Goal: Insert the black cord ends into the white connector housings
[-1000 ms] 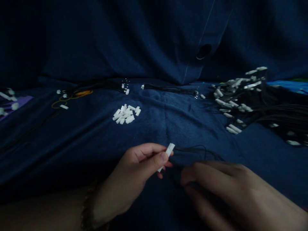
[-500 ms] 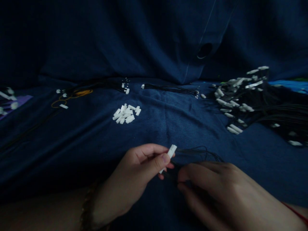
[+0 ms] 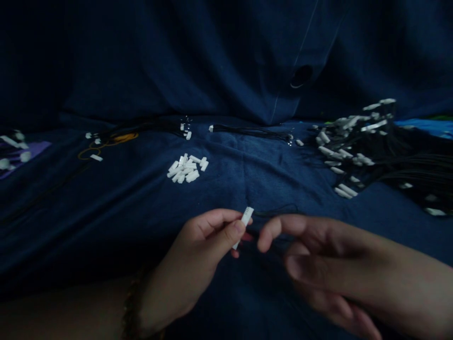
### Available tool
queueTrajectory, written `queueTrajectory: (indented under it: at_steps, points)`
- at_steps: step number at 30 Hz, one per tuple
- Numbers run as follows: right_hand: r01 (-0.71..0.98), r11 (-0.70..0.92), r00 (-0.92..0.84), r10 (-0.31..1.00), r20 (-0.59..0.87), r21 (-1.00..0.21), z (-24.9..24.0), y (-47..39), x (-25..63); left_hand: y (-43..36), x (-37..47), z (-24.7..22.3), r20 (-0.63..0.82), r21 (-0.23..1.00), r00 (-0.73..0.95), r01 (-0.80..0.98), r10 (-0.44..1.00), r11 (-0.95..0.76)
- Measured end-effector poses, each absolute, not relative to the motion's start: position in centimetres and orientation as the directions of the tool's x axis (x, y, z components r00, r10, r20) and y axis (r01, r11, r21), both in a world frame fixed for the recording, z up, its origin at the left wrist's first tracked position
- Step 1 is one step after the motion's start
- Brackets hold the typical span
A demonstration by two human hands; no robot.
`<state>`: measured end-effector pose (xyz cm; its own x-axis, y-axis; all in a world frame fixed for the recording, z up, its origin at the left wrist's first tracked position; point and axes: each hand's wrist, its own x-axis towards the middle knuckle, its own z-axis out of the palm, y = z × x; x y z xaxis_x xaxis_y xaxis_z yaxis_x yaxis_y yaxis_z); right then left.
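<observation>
Between thumb and fingers, my left hand (image 3: pixel 203 250) pinches a white connector (image 3: pixel 246 216), tilted with its slotted end up. Thin black wires (image 3: pixel 279 210) run off to the right from beside the connector, partly hidden behind my right hand (image 3: pixel 329 264). The fingers of that right hand are apart, just right of the connector, and nothing shows between them. Beyond my left hand, a small pile of loose white connectors (image 3: pixel 187 168) lies on the dark blue cloth (image 3: pixel 226 189).
A large heap of black wires with white connectors (image 3: pixel 348 151) lies at the right. Further back are two smaller black wire bundles (image 3: pixel 247 131) (image 3: pixel 152 126). Orange bands (image 3: pixel 123 137) and a purple item (image 3: pixel 37 152) with white connectors lie at the left.
My right hand has opened from a pinch and turned, its fingers now spread. My left hand has shifted slightly left and up with the white connector.
</observation>
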<state>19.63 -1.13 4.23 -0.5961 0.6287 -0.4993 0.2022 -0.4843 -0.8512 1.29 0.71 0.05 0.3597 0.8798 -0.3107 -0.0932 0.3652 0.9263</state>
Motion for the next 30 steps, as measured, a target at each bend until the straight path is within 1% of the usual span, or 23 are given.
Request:
queueTrajectory:
  at_steps: [1,2,3,4,6,8,10,11,13,14,16,18,19,21,22,24,26,28,30]
  points:
    - [0.052,-0.588,-0.671,0.577,-0.464,-0.807,4.3,-0.7,19.8,0.7,1.3,0.0,-0.307,0.929,0.359,-0.087,0.881,0.359]
    - [-0.088,-0.631,-0.709,0.583,-0.397,-0.771,4.4,-0.3,20.0,0.7,1.3,0.0,-0.305,0.931,0.355,-0.082,0.884,0.355]
    - [-0.214,-0.615,-0.698,0.64,-0.321,-0.759,4.4,0.0,20.2,0.7,1.3,0.0,-0.306,0.932,0.346,-0.081,0.887,0.354]
    - [-0.317,-0.55,-0.641,0.725,-0.253,-0.773,4.3,0.4,20.4,0.7,1.2,0.0,-0.309,0.931,0.338,-0.083,0.889,0.356]
    - [-0.446,-0.352,-0.438,0.888,-0.142,-0.823,4.2,0.9,20.7,0.8,1.3,0.0,-0.317,0.928,0.324,-0.089,0.891,0.362]
    - [-0.47,-0.129,-0.197,0.98,-0.038,-0.873,4.3,1.4,21.0,0.8,1.3,0.0,-0.327,0.924,0.325,-0.088,0.887,0.373]
    - [-0.465,0.066,0.029,0.998,0.059,-0.883,4.7,1.9,21.5,0.9,1.4,0.0,-0.331,0.92,0.323,-0.096,0.886,0.379]
    - [-0.464,0.126,0.111,0.99,0.084,-0.877,5.0,2.1,21.8,0.9,1.4,0.0,-0.333,0.918,0.319,-0.103,0.887,0.382]
    - [-0.481,0.146,0.184,0.981,0.063,-0.864,5.7,2.5,22.3,0.9,1.5,0.0,-0.333,0.917,0.312,-0.111,0.89,0.382]
    - [-0.497,0.118,0.181,0.983,0.03,-0.86,6.0,2.6,22.4,0.9,1.5,0.0,-0.334,0.917,0.312,-0.113,0.89,0.383]
    - [-0.496,0.021,0.111,0.993,-0.039,-0.868,6.3,2.4,22.4,0.9,1.5,0.1,-0.334,0.917,0.317,-0.111,0.888,0.384]
    - [-0.426,-0.078,-0.015,0.997,-0.079,-0.901,6.1,1.7,21.7,0.8,1.5,0.3,-0.339,0.914,0.321,-0.109,0.884,0.39]
    - [-0.348,-0.128,-0.087,0.991,-0.104,-0.929,5.8,1.3,21.2,0.8,1.5,0.3,-0.343,0.912,0.324,-0.111,0.881,0.396]
    - [-0.129,-0.194,-0.204,0.965,-0.165,-0.973,5.1,0.3,20.0,0.8,1.5,0.4,-0.358,0.902,0.333,-0.121,0.873,0.416]
    - [0.005,-0.197,-0.233,0.953,-0.192,-0.98,4.7,-0.2,19.5,0.8,1.4,0.4,-0.365,0.894,0.342,-0.132,0.866,0.428]
    - [0.265,-0.115,-0.267,0.945,-0.188,-0.957,4.0,-1.0,18.7,0.9,1.4,0.4,-0.37,0.879,0.362,-0.163,0.856,0.449]
    - [0.455,0.041,-0.304,0.946,-0.112,-0.89,3.6,-1.5,18.5,0.9,1.4,0.3,-0.37,0.864,0.384,-0.193,0.846,0.466]
    - [0.558,0.199,-0.336,0.942,0.0,-0.805,3.3,-1.7,18.6,0.9,1.5,0.3,-0.369,0.852,0.401,-0.215,0.838,0.478]
    - [0.602,0.301,-0.367,0.927,0.079,-0.739,3.1,-1.7,18.8,0.9,1.5,0.3,-0.38,0.838,0.405,-0.23,0.831,0.495]
